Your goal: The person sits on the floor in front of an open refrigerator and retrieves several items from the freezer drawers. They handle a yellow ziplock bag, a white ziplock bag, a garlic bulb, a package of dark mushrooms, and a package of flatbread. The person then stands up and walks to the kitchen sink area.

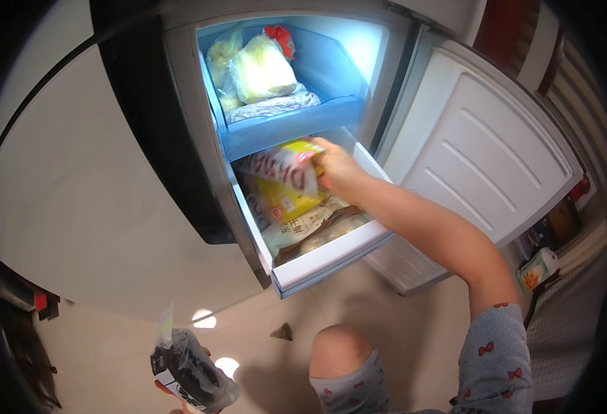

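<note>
My right hand [336,168] reaches into the pulled-out white drawer [331,265] of an open fridge-freezer. Its fingers are closed on the edge of a yellow and clear plastic food packet [293,165], slightly blurred, lifted at the drawer's back. Beneath lie another yellow packet [286,200], a pale printed bag [303,224] and a brownish bag [334,231] near the front. Low on the left, my left hand [189,409] grips a black and clear plastic bag [193,369] from below; most of this hand is hidden behind it.
Above the drawer, a blue bin [290,124] holds several bagged foods [262,69]. The fridge door [486,148] stands wide to the right. My bare knee [341,352] is close below the drawer. A small dark triangular thing [283,332] lies on the tiled floor [110,338].
</note>
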Demonstrator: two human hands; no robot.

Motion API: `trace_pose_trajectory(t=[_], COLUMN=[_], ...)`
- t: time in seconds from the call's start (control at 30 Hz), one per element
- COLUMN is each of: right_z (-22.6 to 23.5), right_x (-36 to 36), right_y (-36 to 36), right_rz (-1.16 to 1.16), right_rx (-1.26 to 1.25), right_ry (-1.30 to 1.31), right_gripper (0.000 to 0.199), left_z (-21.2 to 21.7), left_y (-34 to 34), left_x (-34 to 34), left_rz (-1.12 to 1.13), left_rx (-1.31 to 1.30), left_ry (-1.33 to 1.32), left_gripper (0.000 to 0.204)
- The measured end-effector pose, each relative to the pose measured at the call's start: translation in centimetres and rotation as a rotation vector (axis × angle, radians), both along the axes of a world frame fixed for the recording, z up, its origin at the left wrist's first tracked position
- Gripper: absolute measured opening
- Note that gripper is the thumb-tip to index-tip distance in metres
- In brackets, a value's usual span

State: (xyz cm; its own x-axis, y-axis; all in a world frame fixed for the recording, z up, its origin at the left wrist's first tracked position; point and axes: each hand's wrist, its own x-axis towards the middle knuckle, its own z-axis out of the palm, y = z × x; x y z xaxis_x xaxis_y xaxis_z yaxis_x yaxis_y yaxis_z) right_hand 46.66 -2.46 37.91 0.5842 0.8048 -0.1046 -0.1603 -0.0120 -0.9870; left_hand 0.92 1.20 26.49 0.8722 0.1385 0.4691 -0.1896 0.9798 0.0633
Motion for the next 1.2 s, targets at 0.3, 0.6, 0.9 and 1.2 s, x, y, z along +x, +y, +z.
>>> trace_pose_trajectory(t=[0.3,0.6,0.9,1.2], right_z=[4.8,5.4,-1.4,-8.8], right_x=[5.0,6.9,8.7,14.9], right_y=[-1.3,-4.0,4.6,7.9], right_rz=[0.717,0.216,0.036,-0.284], right_rx=[-0.234,-0.735,-1.094,-0.833], right_ry=[-0.689,-0.824,-1.263,-1.647], right_gripper=[0.058,0.048,0.045,0.056], left_z=[1.5,2.6,2.6,2.8], left_y=[-1.2,-1.6,-3.0,-3.8], left_x=[1.1,0.8,0.7,-0.4], left_rz=[0.050,0.114,0.130,0.188], left_rx=[-0.030,-0.010,-0.020,-0.031], left_ry=[0.082,0.143,0.191,0.223], left_gripper=[0.092,0.094,0.097,0.099])
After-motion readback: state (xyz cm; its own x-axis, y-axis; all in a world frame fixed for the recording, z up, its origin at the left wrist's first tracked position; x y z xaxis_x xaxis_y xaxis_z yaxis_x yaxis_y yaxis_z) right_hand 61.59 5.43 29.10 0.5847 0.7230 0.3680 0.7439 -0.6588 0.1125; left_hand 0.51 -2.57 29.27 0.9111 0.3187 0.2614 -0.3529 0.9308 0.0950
